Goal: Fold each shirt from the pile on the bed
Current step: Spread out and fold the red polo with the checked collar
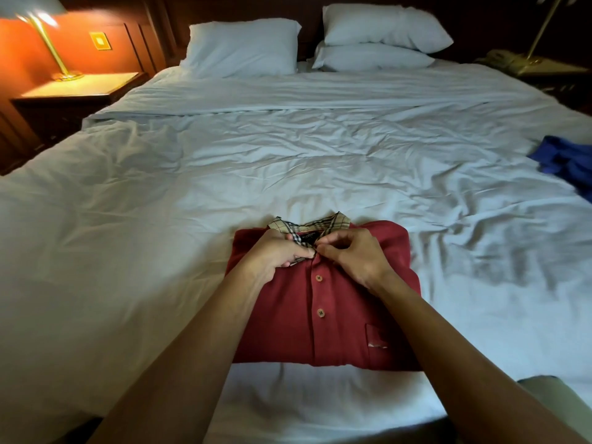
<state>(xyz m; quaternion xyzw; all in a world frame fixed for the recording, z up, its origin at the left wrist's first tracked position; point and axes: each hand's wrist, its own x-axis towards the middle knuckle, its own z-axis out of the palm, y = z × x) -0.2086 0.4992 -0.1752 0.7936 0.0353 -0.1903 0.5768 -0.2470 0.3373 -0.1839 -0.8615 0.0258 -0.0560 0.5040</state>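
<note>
Red polo shirt [323, 290]: folded square, I'm tidying it.
Left hand [278, 254], right hand [350, 256]: both pinching the plaid collar [307, 226].
Left: blue shirt [567, 161], unfolded.

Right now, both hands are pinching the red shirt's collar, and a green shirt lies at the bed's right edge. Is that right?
Not quite: the head view shows a blue shirt, not a green one, at the right edge of the bed. The left hand and right hand do pinch the collar of the red shirt.
</note>
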